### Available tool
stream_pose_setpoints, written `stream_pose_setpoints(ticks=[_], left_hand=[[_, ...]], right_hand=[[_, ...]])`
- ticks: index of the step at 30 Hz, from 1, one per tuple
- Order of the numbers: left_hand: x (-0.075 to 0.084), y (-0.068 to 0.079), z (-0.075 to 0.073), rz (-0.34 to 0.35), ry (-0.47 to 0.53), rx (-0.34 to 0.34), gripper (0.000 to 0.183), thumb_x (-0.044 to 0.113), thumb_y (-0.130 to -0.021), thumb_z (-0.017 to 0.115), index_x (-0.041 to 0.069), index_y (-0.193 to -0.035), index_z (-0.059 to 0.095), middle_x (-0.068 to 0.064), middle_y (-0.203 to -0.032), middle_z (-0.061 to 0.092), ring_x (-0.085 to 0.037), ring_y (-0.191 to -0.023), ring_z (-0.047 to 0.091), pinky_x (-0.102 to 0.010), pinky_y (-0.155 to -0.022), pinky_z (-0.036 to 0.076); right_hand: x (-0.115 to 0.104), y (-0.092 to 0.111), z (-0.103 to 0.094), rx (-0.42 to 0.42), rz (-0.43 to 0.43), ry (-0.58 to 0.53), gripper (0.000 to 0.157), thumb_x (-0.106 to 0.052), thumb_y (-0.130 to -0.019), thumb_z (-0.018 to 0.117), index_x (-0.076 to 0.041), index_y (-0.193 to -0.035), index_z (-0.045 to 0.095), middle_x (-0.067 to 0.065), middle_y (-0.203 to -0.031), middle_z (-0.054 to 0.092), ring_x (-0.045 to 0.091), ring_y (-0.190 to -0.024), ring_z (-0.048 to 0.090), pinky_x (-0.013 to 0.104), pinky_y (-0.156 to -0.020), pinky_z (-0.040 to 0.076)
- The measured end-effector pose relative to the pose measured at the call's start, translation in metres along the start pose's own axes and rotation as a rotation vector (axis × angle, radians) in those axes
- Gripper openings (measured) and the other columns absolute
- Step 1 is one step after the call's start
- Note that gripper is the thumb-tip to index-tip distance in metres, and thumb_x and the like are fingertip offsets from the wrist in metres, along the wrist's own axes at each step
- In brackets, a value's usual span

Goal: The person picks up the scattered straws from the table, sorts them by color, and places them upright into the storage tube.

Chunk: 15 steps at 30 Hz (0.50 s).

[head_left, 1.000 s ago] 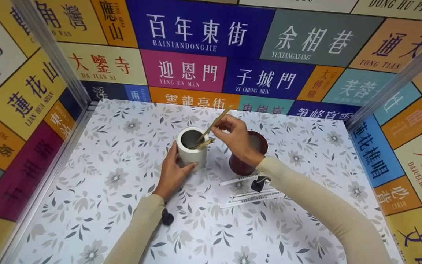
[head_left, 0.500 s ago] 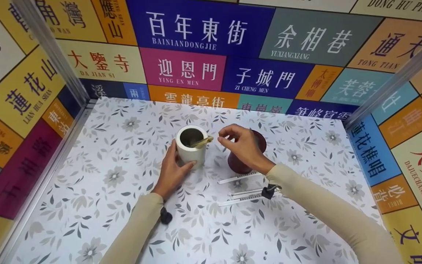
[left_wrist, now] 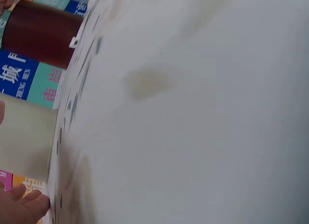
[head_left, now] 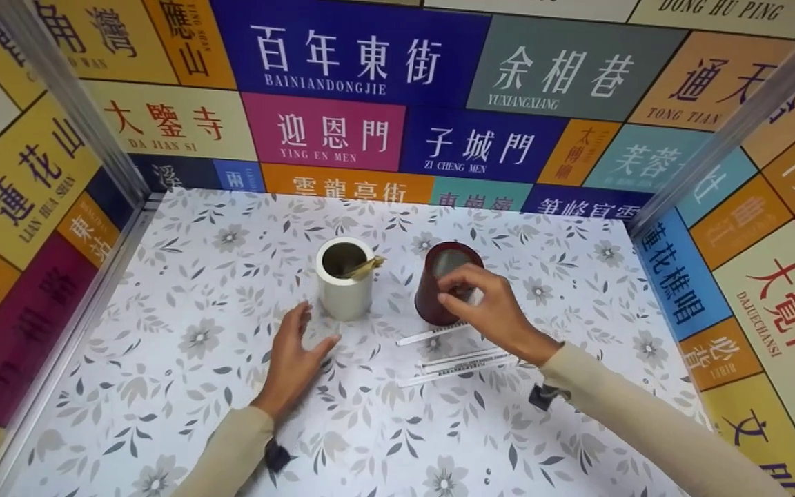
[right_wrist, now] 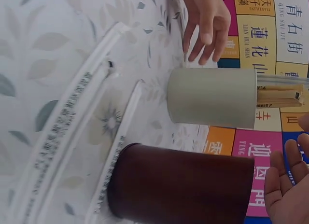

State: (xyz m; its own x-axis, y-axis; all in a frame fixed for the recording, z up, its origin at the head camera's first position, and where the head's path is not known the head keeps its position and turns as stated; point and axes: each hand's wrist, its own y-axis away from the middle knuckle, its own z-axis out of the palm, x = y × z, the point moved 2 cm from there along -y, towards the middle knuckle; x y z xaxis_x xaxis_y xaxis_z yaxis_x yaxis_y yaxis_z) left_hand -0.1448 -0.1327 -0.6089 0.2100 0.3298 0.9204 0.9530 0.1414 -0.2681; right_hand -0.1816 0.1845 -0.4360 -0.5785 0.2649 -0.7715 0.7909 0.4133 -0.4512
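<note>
A white cylindrical cup [head_left: 346, 297] stands upright at the middle of the table, with tan wooden sticks [right_wrist: 280, 96] leaning out over its rim. Just in front and to the left of it, my left hand [head_left: 292, 366] is spread and apart from the cup, holding nothing. To the right stands a dark red cup [head_left: 430, 300]. My right hand [head_left: 497, 310] is over the near right side of its mouth, fingers loosely bent and nothing visible between them; the hand hides part of the rim. In the right wrist view, the right fingers [right_wrist: 277, 192] hang near that cup's top.
Several thin white strips [head_left: 463, 362] with printed lettering lie on the table right in front of the dark red cup. A white floral cloth [head_left: 197, 414] covers the table. Panels with signs in large characters [head_left: 325, 131] enclose it at the back and sides.
My right hand lowered a tan stick into the white cup, let go, and moved right over the dark red cup. My left hand released the white cup and drew back toward me.
</note>
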Motion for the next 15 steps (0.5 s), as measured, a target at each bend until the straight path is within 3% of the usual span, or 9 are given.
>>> stream_pose_setpoints(ticks=[2,5,8,12,15], left_hand=[[0.004,0.008,0.0,0.04,-0.031,-0.035,0.077,0.026,-0.083,0.086,-0.006,-0.142,0.048,-0.028,-0.135,0.055,-0.044,-0.124,0.054,-0.056,-0.106,0.043],[0.01,0.015,0.004,0.09,-0.056,-0.123,0.074,0.034,-0.085,0.083,-0.003,-0.141,0.051,-0.025,-0.134,0.058,-0.043,-0.122,0.057,-0.057,-0.102,0.046],[0.017,0.016,0.012,0.128,-0.06,-0.222,0.078,0.041,-0.086,0.08,0.0,-0.145,0.049,-0.018,-0.14,0.056,-0.04,-0.125,0.056,-0.057,-0.102,0.047],[0.027,0.014,0.024,0.171,-0.028,-0.327,0.082,0.04,-0.086,0.081,0.004,-0.15,0.045,-0.011,-0.148,0.051,-0.035,-0.133,0.051,-0.057,-0.104,0.046],[0.036,0.009,0.035,0.187,0.02,-0.38,0.081,0.036,-0.086,0.081,0.01,-0.152,0.043,-0.01,-0.15,0.049,-0.032,-0.137,0.047,-0.058,-0.105,0.045]], right_hand=[[0.002,0.012,-0.006,0.018,-0.015,0.012,0.019,0.01,-0.084,0.075,0.002,-0.101,0.073,0.023,-0.097,0.069,0.03,-0.084,0.063,0.022,-0.078,0.051],[0.008,0.03,-0.015,0.046,-0.024,0.026,0.02,0.013,-0.081,0.076,0.005,-0.1,0.073,0.023,-0.095,0.069,0.026,-0.086,0.062,0.02,-0.08,0.049],[0.014,0.044,-0.02,0.048,-0.01,0.033,0.021,0.013,-0.082,0.075,0.003,-0.1,0.074,0.022,-0.096,0.07,0.023,-0.088,0.061,0.031,-0.08,0.05],[0.025,0.06,-0.022,0.026,0.02,0.038,0.024,0.011,-0.083,0.075,-0.004,-0.102,0.074,0.019,-0.096,0.071,0.031,-0.087,0.062,0.049,-0.076,0.049],[0.036,0.07,-0.022,0.012,0.047,0.045,0.024,0.01,-0.083,0.076,-0.005,-0.103,0.075,0.02,-0.097,0.071,0.034,-0.087,0.062,0.055,-0.075,0.049]])
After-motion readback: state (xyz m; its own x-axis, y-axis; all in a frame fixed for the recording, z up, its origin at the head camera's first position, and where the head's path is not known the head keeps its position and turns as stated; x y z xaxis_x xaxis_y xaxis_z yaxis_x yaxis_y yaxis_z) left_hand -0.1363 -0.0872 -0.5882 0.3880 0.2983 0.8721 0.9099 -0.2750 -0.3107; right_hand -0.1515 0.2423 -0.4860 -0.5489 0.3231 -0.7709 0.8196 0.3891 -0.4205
